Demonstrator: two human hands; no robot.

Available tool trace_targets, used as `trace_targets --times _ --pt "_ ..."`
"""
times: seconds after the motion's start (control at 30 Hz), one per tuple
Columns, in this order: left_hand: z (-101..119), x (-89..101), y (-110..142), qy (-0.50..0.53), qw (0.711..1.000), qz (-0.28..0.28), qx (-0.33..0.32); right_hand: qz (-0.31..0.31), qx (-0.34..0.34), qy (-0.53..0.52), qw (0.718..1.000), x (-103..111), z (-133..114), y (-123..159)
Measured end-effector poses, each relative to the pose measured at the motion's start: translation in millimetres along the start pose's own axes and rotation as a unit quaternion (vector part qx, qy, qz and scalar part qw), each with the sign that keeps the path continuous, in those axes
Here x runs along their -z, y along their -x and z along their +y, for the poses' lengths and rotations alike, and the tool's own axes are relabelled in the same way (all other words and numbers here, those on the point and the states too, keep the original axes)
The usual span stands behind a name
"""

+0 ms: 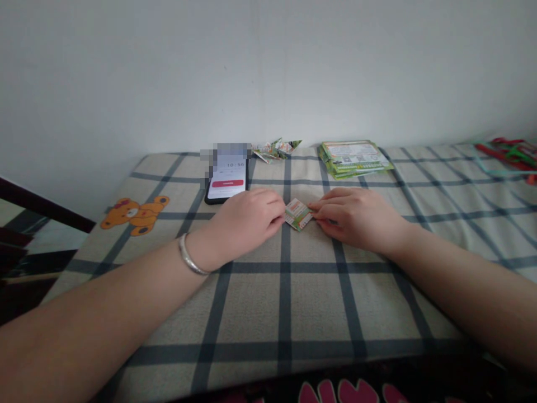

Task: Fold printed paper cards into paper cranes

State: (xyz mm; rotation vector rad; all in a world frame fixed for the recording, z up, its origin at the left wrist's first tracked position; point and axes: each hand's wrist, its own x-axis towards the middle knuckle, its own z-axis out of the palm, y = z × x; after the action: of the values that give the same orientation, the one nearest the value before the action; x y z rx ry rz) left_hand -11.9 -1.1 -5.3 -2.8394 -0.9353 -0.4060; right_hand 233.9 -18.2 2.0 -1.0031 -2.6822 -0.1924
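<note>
Between my two hands is a small folded piece of printed paper (298, 214), diamond-shaped, white and green with some orange. My left hand (251, 221), with a silver bangle at the wrist, pinches its left corner. On the opposite side, my right hand (350, 218) has thumb and fingers closed on the right corner. The paper is on or just above the checked tablecloth (251, 313); its underside is hidden.
A phone (227, 182) lies beyond my left hand. Folded paper pieces (277, 149) and a stack of printed sheets (356, 157) lie near the wall. At far right are red and green items (512, 157). A bear picture (135, 214) is at left.
</note>
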Motion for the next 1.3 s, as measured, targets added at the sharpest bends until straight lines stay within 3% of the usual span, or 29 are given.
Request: trace_targets --times 0.57,1.03,1.3 --pt "0.4 -2.4 -0.6 0.017 1.0 0.023 0.002 0.055 0.003 -0.017 0.998 -10.3 2.5 -1.1" --pt "0.6 -3.3 -0.2 0.003 1.0 0.02 0.008 0.047 0.006 -0.078 0.996 -11.8 1.3 -5.6" --pt "1.2 -0.6 0.4 -0.017 1.0 0.016 -0.019 0.022 0.045 0.008 0.999 -8.3 -2.6 -5.5"
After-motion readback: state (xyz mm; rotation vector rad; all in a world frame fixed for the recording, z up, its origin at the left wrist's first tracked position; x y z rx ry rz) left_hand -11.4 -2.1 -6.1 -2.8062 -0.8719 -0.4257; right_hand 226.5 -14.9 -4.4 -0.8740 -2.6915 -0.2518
